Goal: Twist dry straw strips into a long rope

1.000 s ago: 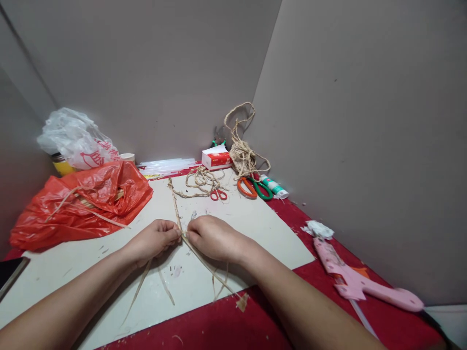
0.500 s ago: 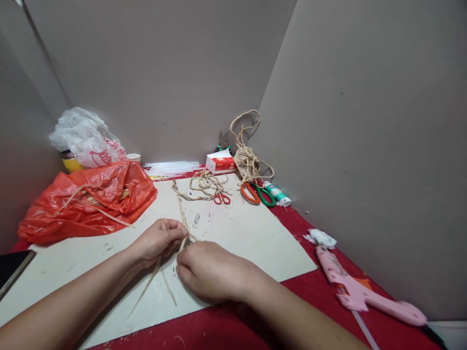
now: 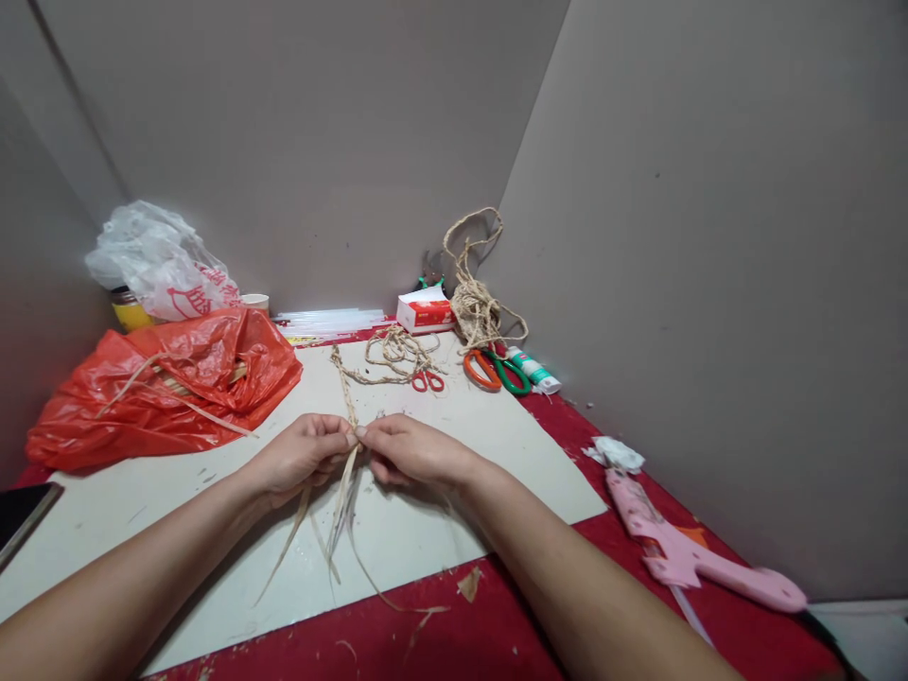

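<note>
My left hand (image 3: pixel 306 456) and my right hand (image 3: pixel 406 449) meet at the near end of a braided straw cord (image 3: pixel 345 386). Thumb and fingertips of each pinch the braid where it splits into strands. Loose pale straw strands (image 3: pixel 345 498) hang below the fingers towards me, and more of them come out from under my left hand. Beyond my hands the braid runs away over the white sheet (image 3: pixel 497 463) and joins a tangled heap of finished cord (image 3: pixel 401 350). My fingers hide the exact crossing of the strands.
A red plastic bag (image 3: pixel 170 407) with straw lies at left. Small red scissors (image 3: pixel 427 380), larger orange-and-green-handled scissors (image 3: pixel 482 371), a tissue box (image 3: pixel 424 310) and a rope coil (image 3: pixel 477 317) stand at the back. A pink glue gun (image 3: pixel 681 553) lies right, on red cloth.
My right hand has moved up and forward from below, now meeting my left fingertips at the braid. Strands it covered now show, hanging down. The view has shifted slightly.
</note>
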Available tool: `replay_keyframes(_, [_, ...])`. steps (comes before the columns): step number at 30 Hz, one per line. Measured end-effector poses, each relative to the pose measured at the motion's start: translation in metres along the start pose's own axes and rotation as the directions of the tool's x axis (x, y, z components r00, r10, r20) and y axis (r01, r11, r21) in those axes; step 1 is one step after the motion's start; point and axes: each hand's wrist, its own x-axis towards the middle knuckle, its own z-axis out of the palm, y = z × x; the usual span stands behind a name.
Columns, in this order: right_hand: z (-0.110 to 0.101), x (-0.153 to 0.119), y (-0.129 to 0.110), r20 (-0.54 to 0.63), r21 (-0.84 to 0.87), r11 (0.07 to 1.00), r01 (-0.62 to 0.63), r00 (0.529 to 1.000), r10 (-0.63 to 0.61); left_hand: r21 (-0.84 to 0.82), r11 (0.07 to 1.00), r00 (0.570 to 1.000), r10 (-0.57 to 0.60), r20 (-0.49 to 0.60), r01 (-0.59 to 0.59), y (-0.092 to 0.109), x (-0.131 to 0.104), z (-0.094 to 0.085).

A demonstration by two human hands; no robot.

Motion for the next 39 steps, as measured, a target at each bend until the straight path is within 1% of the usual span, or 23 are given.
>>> replay_keyframes(1, [0.000,0.000,0.000,0.021,0.013,1.000,-0.013,1.000,0.013,0.019,1.000,1.000,0.007,-0.001,-0.007,0.000,0.000,0.000])
replay_keyframes(5, [-0.007,0.002,0.001,0.067,0.020,1.000,0.013,0.998,-0.014,0.088,0.996,0.999,0.034,-0.021,-0.032,-0.001,0.001,0.001])
replay_keyframes(7, [-0.010,0.004,0.003,0.073,0.025,1.000,-0.003,0.997,0.002,0.129,0.991,0.999,0.035,-0.041,-0.030,0.000,0.000,0.001])
replay_keyframes(9, [-0.010,0.005,0.005,0.052,0.045,0.999,-0.026,0.998,0.023,0.162,0.987,0.999,0.015,-0.037,-0.009,0.002,-0.001,0.001])
replay_keyframes(13, [-0.004,0.007,0.007,-0.023,0.036,0.999,-0.032,0.999,0.033,0.201,0.977,0.997,-0.073,0.017,0.068,0.006,-0.003,0.000])
replay_keyframes(16, [0.003,0.008,0.008,-0.078,0.013,1.000,-0.028,0.997,0.029,0.174,0.980,0.994,-0.101,0.041,0.092,0.005,-0.003,0.001])
replay_keyframes(18, [0.007,0.008,0.008,-0.084,0.036,0.999,-0.015,0.996,0.019,0.145,0.986,0.995,-0.094,0.040,0.087,0.003,-0.004,0.004])
replay_keyframes(20, [0.010,0.008,0.008,-0.082,0.085,0.996,-0.020,0.996,0.027,0.129,0.988,0.996,-0.090,0.007,0.088,0.000,-0.004,0.009])
replay_keyframes(22, [0.012,0.008,0.008,-0.071,0.145,0.989,-0.041,0.996,0.052,0.153,0.984,0.994,-0.089,-0.057,0.097,-0.003,-0.006,0.015])
replay_keyframes(24, [0.014,0.008,0.008,-0.053,0.202,0.978,-0.050,0.997,0.062,0.228,0.969,0.991,-0.067,-0.118,0.092,-0.006,-0.007,0.021])
replay_keyframes(26, [0.015,0.007,0.009,-0.019,0.250,0.968,-0.029,0.999,0.035,0.325,0.943,0.987,-0.015,-0.162,0.067,-0.008,-0.009,0.026])
replay_keyframes(28, [0.016,0.007,0.009,-0.011,0.280,0.960,0.001,1.000,0.002,0.395,0.918,0.982,0.035,-0.184,0.042,-0.010,-0.010,0.030])
replay_keyframes(30, [0.016,0.006,0.008,-0.011,0.296,0.955,0.012,1.000,-0.009,0.421,0.907,0.982,0.053,-0.184,0.030,-0.010,-0.011,0.032])
replay_keyframes(33, [0.014,0.005,0.008,0.004,0.315,0.949,-0.014,1.000,0.013,0.404,0.914,0.991,0.023,-0.129,0.031,-0.005,-0.012,0.029])
replay_keyframes(36, [0.010,0.004,0.008,-0.006,0.328,0.944,-0.022,1.000,0.026,0.375,0.921,0.994,-0.102,-0.037,0.108,0.005,-0.012,0.020])
replay_keyframes(37, [0.008,0.004,0.008,-0.004,0.329,0.944,-0.026,1.000,0.029,0.368,0.920,0.991,-0.130,-0.031,0.132,0.008,-0.011,0.016])
replay_keyframes(38, [0.007,0.004,0.008,0.003,0.327,0.944,-0.028,1.000,0.029,0.362,0.922,0.990,-0.122,-0.063,0.137,0.010,-0.010,0.012])
replay_keyframes(39, [0.005,0.004,0.008,0.019,0.324,0.946,-0.029,1.000,0.024,0.355,0.927,0.989,-0.081,-0.126,0.121,0.012,-0.008,0.009])
